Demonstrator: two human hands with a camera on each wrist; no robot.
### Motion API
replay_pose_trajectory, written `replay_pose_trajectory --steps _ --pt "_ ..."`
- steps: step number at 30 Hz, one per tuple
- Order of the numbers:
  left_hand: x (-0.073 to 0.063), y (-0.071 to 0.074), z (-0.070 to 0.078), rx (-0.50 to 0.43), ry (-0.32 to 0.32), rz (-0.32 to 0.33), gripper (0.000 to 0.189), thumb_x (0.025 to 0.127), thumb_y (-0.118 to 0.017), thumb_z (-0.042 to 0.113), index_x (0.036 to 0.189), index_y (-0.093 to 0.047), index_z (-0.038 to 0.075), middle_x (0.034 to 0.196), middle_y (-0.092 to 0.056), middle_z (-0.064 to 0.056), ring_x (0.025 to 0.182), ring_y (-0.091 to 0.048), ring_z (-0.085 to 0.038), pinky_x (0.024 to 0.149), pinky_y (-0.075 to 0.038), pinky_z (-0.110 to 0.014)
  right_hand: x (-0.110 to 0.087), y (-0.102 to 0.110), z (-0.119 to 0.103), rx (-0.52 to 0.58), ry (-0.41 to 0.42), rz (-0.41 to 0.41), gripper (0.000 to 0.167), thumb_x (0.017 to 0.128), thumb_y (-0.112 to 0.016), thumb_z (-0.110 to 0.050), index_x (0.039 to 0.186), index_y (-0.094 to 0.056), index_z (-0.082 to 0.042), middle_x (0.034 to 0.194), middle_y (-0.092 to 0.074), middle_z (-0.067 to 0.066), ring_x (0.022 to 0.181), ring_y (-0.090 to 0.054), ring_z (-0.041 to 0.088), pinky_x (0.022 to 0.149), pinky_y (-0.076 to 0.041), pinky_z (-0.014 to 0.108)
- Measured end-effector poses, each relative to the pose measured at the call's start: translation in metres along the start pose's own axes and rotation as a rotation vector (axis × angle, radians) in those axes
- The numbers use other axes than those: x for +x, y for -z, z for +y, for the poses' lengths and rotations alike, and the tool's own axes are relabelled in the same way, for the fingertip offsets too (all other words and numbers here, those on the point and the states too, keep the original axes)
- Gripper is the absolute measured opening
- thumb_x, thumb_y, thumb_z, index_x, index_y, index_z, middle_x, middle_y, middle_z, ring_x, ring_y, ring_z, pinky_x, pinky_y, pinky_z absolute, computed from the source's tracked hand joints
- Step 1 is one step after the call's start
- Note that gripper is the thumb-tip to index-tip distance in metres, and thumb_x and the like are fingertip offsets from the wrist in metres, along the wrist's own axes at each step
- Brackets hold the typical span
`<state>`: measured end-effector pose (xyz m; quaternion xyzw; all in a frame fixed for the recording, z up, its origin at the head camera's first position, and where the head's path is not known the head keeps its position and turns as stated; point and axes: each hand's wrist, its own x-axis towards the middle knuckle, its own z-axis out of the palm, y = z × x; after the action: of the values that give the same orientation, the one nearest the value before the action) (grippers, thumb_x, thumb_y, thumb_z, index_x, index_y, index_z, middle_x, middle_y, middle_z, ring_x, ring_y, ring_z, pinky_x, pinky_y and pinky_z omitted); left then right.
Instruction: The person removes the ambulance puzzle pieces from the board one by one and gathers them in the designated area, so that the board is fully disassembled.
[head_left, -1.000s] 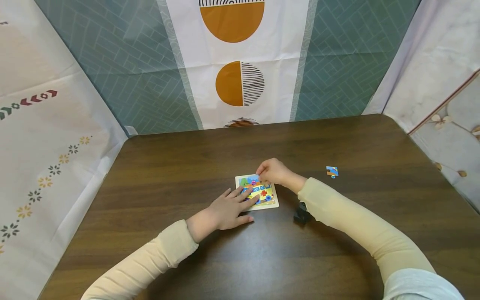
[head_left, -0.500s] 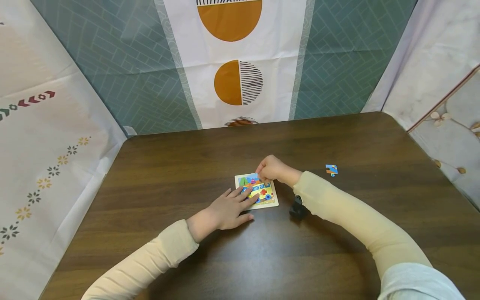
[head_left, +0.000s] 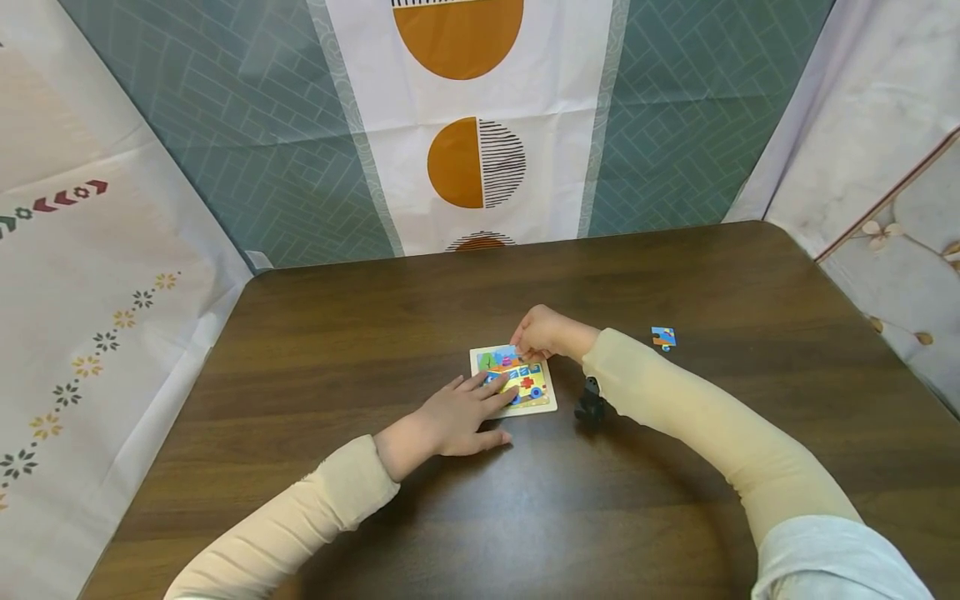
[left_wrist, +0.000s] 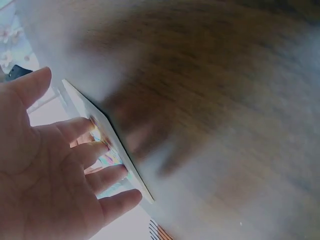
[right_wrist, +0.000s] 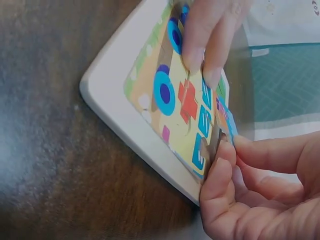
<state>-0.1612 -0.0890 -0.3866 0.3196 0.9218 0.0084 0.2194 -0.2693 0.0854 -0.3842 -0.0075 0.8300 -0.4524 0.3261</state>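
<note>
A small jigsaw puzzle with a yellow ambulance sits in a pale frame (head_left: 550, 407) mid-table. My left hand (head_left: 453, 422) lies over its near left part, fingers spread and straight. In the right wrist view, two left fingertips (right_wrist: 194, 56) press the picture beside the red cross. At the puzzle's far right corner, my right hand (head_left: 546, 332) pinches a colourful puzzle piece (right_wrist: 227, 119) between thumb and fingers. That piece stands tilted up against the ambulance windows, and a brown gap shows beside it. In the left wrist view, the frame's edge (left_wrist: 117, 135) runs under the left fingertips.
One loose blue puzzle piece (head_left: 663, 337) lies on the brown table (head_left: 360, 317) to the right of the puzzle. A small black object (head_left: 590, 402) shows under the right wrist. Patterned cloths hang behind the table and at both sides.
My right hand and forearm have shifted slightly left and away, still at the puzzle's far right corner. My left hand stays nearly still on the puzzle.
</note>
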Motion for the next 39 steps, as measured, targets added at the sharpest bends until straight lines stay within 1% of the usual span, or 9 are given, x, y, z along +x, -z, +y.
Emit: replay_pose_trajectory --steps 4,8,12,16,20,24,27,34,39 --pt "0.000 -0.001 0.000 0.000 0.004 -0.006 0.069 0.094 -0.043 0.057 0.153 -0.022 0.026 0.160 -0.013 0.002 0.147 -0.011 -0.026 0.117 -0.015 -0.049 -0.002 -0.001 0.001 0.005 0.011 0.016 0.018 0.088 -0.057 0.007 0.105 -0.063 0.012 0.068 -0.057 0.006 0.053 -0.050 0.010 0.051 -0.045 0.020" --pt "0.000 -0.003 0.000 0.001 0.018 -0.013 0.073 0.094 -0.044 0.058 0.154 -0.017 0.025 0.160 -0.010 0.003 0.148 -0.009 -0.025 0.117 -0.015 -0.050 -0.005 -0.003 0.004 0.013 0.049 0.044 0.019 0.088 -0.058 0.007 0.105 -0.063 0.012 0.068 -0.057 0.005 0.055 -0.052 0.010 0.052 -0.048 0.020" --pt "0.002 -0.003 0.000 0.011 0.038 -0.027 0.078 0.093 -0.044 0.060 0.154 -0.013 0.024 0.161 -0.009 0.005 0.148 -0.007 -0.023 0.117 -0.016 -0.050 -0.006 -0.003 0.005 0.047 0.069 0.054 0.020 0.087 -0.059 0.007 0.105 -0.063 0.014 0.070 -0.057 0.006 0.058 -0.053 0.011 0.054 -0.050 0.020" --pt "0.003 -0.001 0.000 0.022 0.042 -0.026 0.078 0.092 -0.043 0.063 0.154 -0.014 0.025 0.160 -0.010 0.005 0.148 -0.008 -0.022 0.117 -0.016 -0.051 -0.007 -0.001 0.006 0.077 0.057 0.052 0.020 0.087 -0.058 0.007 0.106 -0.062 0.013 0.071 -0.056 0.006 0.058 -0.053 0.011 0.055 -0.051 0.021" --pt "0.003 -0.001 0.001 0.022 0.034 -0.018 0.079 0.091 -0.044 0.063 0.154 -0.016 0.024 0.160 -0.011 0.004 0.148 -0.009 -0.023 0.116 -0.017 -0.051 -0.008 0.003 0.008 0.083 0.050 0.044 0.022 0.088 -0.057 0.006 0.109 -0.061 0.011 0.075 -0.056 0.006 0.061 -0.053 0.012 0.059 -0.052 0.022" --pt "0.001 -0.002 0.000 0.023 0.027 -0.008 0.079 0.091 -0.044 0.063 0.154 -0.017 0.024 0.161 -0.011 0.005 0.148 -0.010 -0.023 0.116 -0.017 -0.052 -0.011 0.009 0.011 0.055 0.060 0.047 0.024 0.089 -0.056 0.004 0.112 -0.063 0.008 0.086 -0.060 0.009 0.066 -0.053 0.014 0.063 -0.053 0.022" --pt "0.001 -0.004 0.000 0.025 0.022 0.003 0.079 0.091 -0.045 0.063 0.154 -0.017 0.024 0.161 -0.011 0.005 0.148 -0.010 -0.023 0.116 -0.017 -0.052 -0.015 0.016 0.012 0.031 0.069 0.054 0.026 0.089 -0.056 0.002 0.114 -0.064 0.007 0.090 -0.062 0.009 0.068 -0.053 0.015 0.065 -0.052 0.023" --pt "-0.001 -0.003 0.000 0.020 0.018 0.020 0.078 0.091 -0.047 0.061 0.153 -0.019 0.024 0.160 -0.012 0.004 0.147 -0.012 -0.024 0.115 -0.018 -0.053 -0.028 0.033 0.011 0.017 0.107 0.080 0.025 0.090 -0.056 -0.001 0.113 -0.063 0.007 0.082 -0.060 0.007 0.069 -0.053 0.014 0.065 -0.051 0.022" --pt "-0.001 -0.001 -0.001 0.002 0.010 0.032 0.078 0.090 -0.047 0.062 0.153 -0.022 0.023 0.160 -0.015 0.003 0.147 -0.014 -0.025 0.115 -0.019 -0.054 -0.039 0.047 0.014 0.019 0.130 0.099 0.026 0.092 -0.054 -0.003 0.114 -0.061 0.009 0.083 -0.061 0.006 0.071 -0.055 0.015 0.066 -0.052 0.022"
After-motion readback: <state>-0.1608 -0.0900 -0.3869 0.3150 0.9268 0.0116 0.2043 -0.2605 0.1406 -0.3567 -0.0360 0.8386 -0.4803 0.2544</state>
